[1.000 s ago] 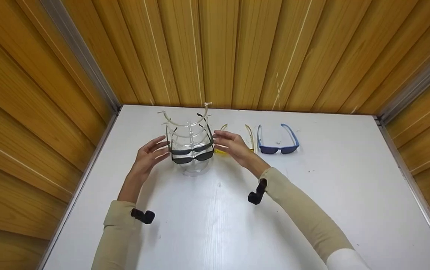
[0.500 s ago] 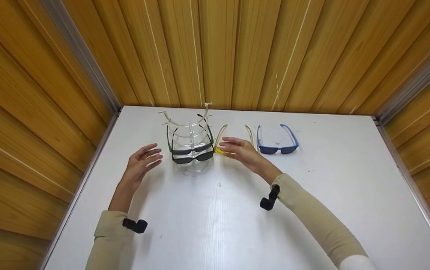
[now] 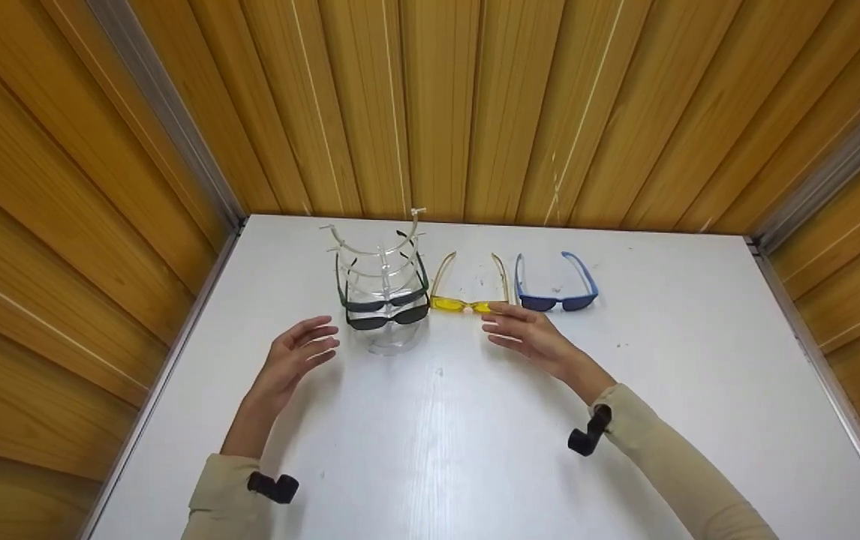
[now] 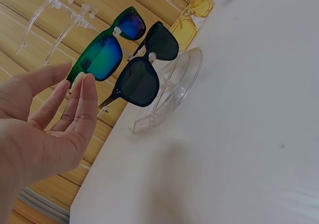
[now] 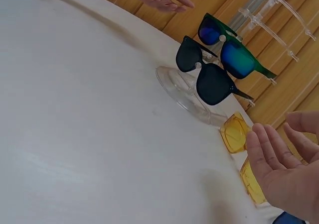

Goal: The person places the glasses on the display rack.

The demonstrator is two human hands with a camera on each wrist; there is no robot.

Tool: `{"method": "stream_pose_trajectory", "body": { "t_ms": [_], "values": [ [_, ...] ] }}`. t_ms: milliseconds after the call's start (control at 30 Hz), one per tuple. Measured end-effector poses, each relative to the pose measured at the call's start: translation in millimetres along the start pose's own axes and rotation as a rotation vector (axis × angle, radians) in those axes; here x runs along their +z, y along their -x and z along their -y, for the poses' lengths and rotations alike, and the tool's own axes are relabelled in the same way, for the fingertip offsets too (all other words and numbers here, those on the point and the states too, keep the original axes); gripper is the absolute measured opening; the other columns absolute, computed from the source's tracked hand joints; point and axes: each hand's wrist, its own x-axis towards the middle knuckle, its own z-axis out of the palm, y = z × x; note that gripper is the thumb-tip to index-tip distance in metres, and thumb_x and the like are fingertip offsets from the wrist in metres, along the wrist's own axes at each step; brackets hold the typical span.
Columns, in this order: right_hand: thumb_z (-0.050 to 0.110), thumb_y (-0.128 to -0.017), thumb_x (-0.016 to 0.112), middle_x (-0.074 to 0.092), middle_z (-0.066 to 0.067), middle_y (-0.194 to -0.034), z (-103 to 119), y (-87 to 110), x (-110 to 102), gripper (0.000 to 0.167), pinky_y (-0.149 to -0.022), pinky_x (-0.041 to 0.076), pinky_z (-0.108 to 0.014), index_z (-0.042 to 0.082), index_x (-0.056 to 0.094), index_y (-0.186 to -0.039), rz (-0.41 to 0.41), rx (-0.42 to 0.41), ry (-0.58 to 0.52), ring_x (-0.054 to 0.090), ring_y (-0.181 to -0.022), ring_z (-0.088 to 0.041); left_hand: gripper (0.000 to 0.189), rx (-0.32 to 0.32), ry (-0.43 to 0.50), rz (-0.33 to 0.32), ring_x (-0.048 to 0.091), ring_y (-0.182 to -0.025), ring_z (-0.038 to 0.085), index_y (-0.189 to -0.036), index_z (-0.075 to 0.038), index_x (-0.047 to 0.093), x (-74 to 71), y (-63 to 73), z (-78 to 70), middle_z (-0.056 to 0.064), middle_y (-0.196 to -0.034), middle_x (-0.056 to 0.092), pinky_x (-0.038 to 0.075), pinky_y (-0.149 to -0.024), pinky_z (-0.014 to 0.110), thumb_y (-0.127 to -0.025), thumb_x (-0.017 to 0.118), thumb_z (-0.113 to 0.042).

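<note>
Holds right grip point(image 3: 531, 337) loosely unfolded just in front of yellow glasses point(image 3: 449, 304) on the counter point(image 3: 437, 427); holds left grip point(image 3: 291, 358) likewise relaxed beside clear stand point(image 3: 392, 344) bearing black sunglasses point(image 4: 139, 82) and green-framed sunglasses point(image 4: 107, 57).

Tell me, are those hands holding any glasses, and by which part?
Nothing is held: the left fingers are open near the clear stand, the right fingers near the yellow glasses.

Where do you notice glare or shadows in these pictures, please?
Head view: a pale glare streak runs down the white table; left wrist view: dimmer, a soft-edged shadow below the clear sunglasses display stand; right wrist view: also dimmer, a soft shadow beside the right hand.
</note>
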Motion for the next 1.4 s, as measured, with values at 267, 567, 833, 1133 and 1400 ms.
{"method": "stream_pose_trajectory", "body": {
  "t_ms": [267,567,833,1133,1400],
  "values": [
    [0.008,-0.106,0.052,0.048,-0.022,-0.155,-10,20.0,-30,0.058,-0.11,0.053,-0.033,-0.004,0.029,-0.158,-0.028,0.026,-0.018,0.065,-0.124,-0.017,0.052,-0.012,-0.003,0.089,0.071,-0.107,0.014,-0.144,0.002,0.052,24.4,8.0,15.2,0.013,-0.131,0.066,0.06,-0.096,0.031,-0.095,0.069,-0.003],
    [0.008,-0.105,0.055,0.061,-0.015,-0.144,-14,31.6,-46,0.061,-0.108,0.054,-0.032,-0.006,0.027,-0.157,-0.071,0.034,-0.024,0.068,-0.119,-0.015,0.055,-0.013,-0.018,0.235,0.07,-0.103,0.014,-0.144,0.009,0.048,56.9,8.6,27.9,0.017,-0.129,0.066,0.06,-0.095,0.031,-0.094,0.069,-0.004],
    [0.006,-0.105,0.054,0.061,-0.016,-0.144,-16,35.5,-52,0.06,-0.106,0.055,-0.031,-0.006,0.027,-0.158,-0.084,0.05,-0.026,0.069,-0.116,-0.014,0.052,-0.017,0.002,0.32,0.07,-0.103,0.015,-0.142,0.009,0.05,86.5,-0.9,34.8,0.014,-0.124,0.068,0.06,-0.097,0.035,-0.096,0.068,-0.005],
    [0.008,-0.105,0.056,0.06,-0.016,-0.144,-19,35.9,-56,0.06,-0.108,0.054,-0.032,-0.005,0.03,-0.157,-0.108,0.066,-0.016,0.069,-0.117,-0.015,0.048,-0.012,0.051,0.308,0.071,-0.1,0.015,-0.141,0.008,0.052,117.3,-19.1,30.2,0.003,-0.114,0.072,0.06,-0.097,0.036,-0.098,0.066,-0.006],
    [0.008,-0.105,0.054,0.051,-0.02,-0.153,-21,29.8,-55,0.058,-0.111,0.052,-0.034,-0.002,0.032,-0.158,-0.128,0.08,-0.015,0.067,-0.121,-0.015,0.047,-0.035,0.096,0.272,0.072,-0.097,0.016,-0.144,0.006,0.05,147.2,-37.7,41.1,0.013,-0.12,0.072,0.059,-0.1,0.042,-0.099,0.061,-0.001]
  ]
}}
